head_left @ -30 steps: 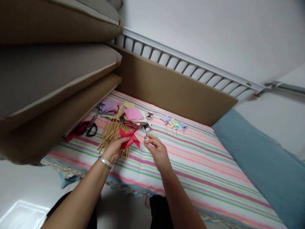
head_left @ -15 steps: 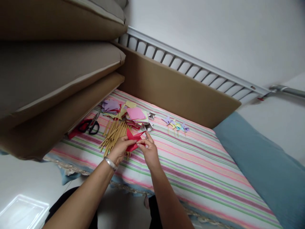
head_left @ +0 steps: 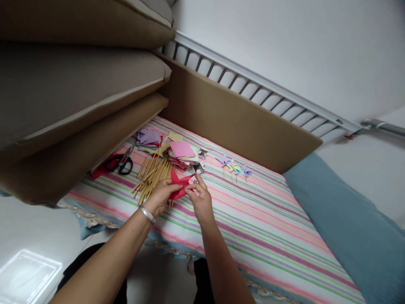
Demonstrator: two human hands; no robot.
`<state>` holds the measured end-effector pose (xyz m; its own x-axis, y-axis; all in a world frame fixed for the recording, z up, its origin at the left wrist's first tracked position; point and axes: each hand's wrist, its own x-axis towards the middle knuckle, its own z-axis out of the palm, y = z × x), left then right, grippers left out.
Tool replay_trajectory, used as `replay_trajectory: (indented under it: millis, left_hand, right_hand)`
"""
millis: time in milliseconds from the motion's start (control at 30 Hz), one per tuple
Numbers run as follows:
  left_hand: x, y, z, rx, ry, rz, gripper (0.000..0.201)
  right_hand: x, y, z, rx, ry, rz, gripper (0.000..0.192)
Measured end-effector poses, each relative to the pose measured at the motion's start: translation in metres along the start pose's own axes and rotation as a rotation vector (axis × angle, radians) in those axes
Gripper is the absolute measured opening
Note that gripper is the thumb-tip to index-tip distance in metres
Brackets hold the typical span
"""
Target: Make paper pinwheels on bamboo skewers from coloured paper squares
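Note:
A red folded paper pinwheel (head_left: 177,184) is held above the striped cloth (head_left: 253,219). My left hand (head_left: 161,196), with a silver bracelet at the wrist, grips the pinwheel from the left. My right hand (head_left: 198,198) pinches its right edge with thumb and forefinger. Just behind my left hand lies a pile of wooden sticks (head_left: 151,177). A stack of coloured paper squares (head_left: 180,151) sits past the sticks.
Black-handled scissors (head_left: 120,162) lie at the left by stacked brown cushions (head_left: 63,105). Several small finished pinwheels (head_left: 234,165) rest farther back. A small metal box (head_left: 198,168) sits near the paper. A brown board (head_left: 234,118) and a white rail (head_left: 268,95) stand behind; a blue cushion (head_left: 348,219) lies right.
My right hand has moved left from beside the pinwheel and taken hold of its right edge. The view has shifted slightly.

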<state>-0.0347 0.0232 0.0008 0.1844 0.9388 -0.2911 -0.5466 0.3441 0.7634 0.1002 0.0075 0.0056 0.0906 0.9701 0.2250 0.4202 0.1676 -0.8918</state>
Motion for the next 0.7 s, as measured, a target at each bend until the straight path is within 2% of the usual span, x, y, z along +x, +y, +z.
replay_trajectory:
  millis: [267,700]
  left_hand:
    - [0.0,-0.002,0.0,0.027,-0.007,-0.023,0.017]
    - [0.005,-0.005,-0.003,0.066,-0.032,-0.024,0.023]
  right_hand:
    - [0.0,0.001,0.001,0.032,-0.017,0.05,0.005]
    - [0.003,0.009,-0.001,0.066,-0.032,0.136,0.006]
